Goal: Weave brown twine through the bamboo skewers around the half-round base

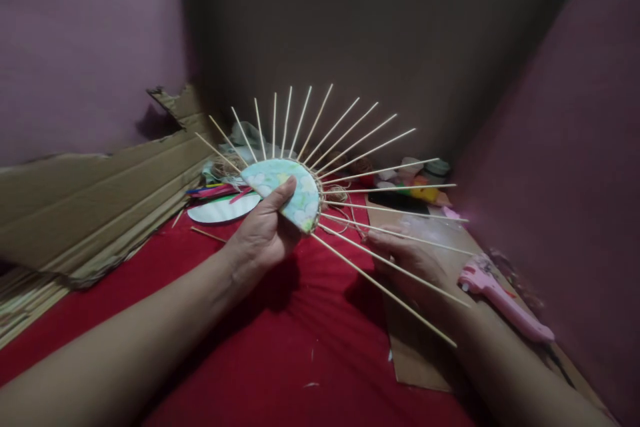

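My left hand (263, 233) grips a round disc (287, 187) covered in pale green and blue floral paper, thumb across its face. Several thin wooden skewers (350, 147) fan out from the disc's rim like spokes. A few rows of jute twine (318, 203) are woven around the skewer bases. My right hand (407, 257) sits behind the lower skewers, fingers curled near the rim; what it pinches is hidden.
A red cloth (290, 340) covers the surface. A pink glue gun (503, 303) lies on a cardboard sheet (420, 360) at right. Corrugated cardboard (100, 200) leans at left. A white oval cutout (223, 209), coloured sticks and craft clutter lie behind.
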`<state>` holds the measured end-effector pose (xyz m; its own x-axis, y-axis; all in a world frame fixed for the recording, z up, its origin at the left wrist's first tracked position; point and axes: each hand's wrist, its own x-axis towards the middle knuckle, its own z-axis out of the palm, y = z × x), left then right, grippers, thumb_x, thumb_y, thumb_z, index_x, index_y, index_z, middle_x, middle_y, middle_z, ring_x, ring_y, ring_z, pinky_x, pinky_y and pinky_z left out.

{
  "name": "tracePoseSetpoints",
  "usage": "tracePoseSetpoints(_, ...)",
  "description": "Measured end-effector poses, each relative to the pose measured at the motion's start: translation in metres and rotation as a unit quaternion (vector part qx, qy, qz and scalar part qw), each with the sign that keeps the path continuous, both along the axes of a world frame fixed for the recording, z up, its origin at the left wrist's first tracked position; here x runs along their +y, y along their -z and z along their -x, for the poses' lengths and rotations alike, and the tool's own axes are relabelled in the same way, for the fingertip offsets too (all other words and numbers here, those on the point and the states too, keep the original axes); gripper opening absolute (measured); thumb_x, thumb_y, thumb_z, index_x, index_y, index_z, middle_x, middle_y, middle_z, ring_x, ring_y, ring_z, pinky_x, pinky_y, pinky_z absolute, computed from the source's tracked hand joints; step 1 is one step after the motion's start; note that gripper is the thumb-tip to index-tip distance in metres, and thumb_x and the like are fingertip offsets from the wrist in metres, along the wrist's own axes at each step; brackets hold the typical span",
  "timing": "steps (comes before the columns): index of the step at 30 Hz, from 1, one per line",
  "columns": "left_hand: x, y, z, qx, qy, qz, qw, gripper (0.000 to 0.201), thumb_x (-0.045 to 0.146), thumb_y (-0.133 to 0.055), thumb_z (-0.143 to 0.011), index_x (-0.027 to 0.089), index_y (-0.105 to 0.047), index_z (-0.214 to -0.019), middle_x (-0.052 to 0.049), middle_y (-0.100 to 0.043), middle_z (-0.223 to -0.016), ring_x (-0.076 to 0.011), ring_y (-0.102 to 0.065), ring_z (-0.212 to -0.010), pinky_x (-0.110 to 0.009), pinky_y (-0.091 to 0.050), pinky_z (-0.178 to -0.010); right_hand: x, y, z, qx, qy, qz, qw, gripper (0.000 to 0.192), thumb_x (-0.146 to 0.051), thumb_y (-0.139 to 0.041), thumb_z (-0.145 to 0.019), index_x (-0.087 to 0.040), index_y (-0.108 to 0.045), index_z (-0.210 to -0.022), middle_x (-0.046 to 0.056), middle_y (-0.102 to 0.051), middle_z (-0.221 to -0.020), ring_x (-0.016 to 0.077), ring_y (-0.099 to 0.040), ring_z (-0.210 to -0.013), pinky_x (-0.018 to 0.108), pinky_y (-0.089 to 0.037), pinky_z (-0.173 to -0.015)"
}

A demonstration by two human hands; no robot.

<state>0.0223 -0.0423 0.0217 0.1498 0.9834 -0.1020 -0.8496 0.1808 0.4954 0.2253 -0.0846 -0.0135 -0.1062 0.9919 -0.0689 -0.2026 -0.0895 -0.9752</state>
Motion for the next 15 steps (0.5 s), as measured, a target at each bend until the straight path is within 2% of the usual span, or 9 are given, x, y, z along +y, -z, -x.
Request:
tracePoseSetpoints(3,0.008,-0.001,0.005,-0.01,-0.023,-0.004,1.0,0.019,0.008,-0.058,-0.082,0.013,-0.062,-0.1,-0.005,-0.071,-0.077,-0.0154,-0.067,-0.065,-0.028,-0.057,-0.065,0.001,-0.005,-0.008,0.01,0.017,0.016,1.0,0.02,-0.03,-0.075,-0.065,-0.016,-0.062,-0.061,-0.005,-0.044,-0.053,0.0062,-0.037,-0.047,0.022,-0.028,-0.045)
tracePoseSetpoints(8,0.022,0.002,0.013,-0.012,-0.045,-0.025,0.999,0.026,0.007,-0.06,-0.08,0.014,-0.061,-0.106,-0.005,-0.071,-0.078,-0.0156,-0.067,-0.066,-0.028,-0.057,-0.067,0.001,-0.01,-0.008,0.038,0.031,0.001,0.999,0.019,-0.029,-0.08,-0.054,-0.015,-0.067,-0.061,-0.002,-0.05,-0.054,0.0074,-0.04,-0.049,0.023,-0.028,-0.047)
tracePoseSetpoints(10,0.026,0.005,0.016,-0.01,-0.051,-0.029,0.998,0.028,0.006,-0.061,-0.079,0.014,-0.061,-0.106,-0.005,-0.071,-0.079,-0.0161,-0.067,-0.067,-0.028,-0.058,-0.066,0.001,-0.009,-0.008,0.042,0.011,-0.027,0.999,0.016,-0.027,-0.078,-0.056,-0.016,-0.066,-0.055,-0.001,-0.049,-0.051,0.0073,-0.038,-0.049,0.024,-0.025,-0.047)
tracePoseSetpoints(15,0.035,0.007,0.023,-0.004,-0.064,-0.026,0.998,0.024,0.006,-0.06,-0.079,0.012,-0.061,-0.102,-0.007,-0.071,-0.078,-0.0171,-0.067,-0.066,-0.029,-0.058,-0.065,0.004,-0.005,-0.01,0.035,-0.049,-0.097,0.993,0.021,-0.029,-0.072,-0.062,-0.018,-0.063,-0.046,-0.006,-0.031,-0.04,0.0054,-0.024,-0.043,0.024,-0.015,-0.044)
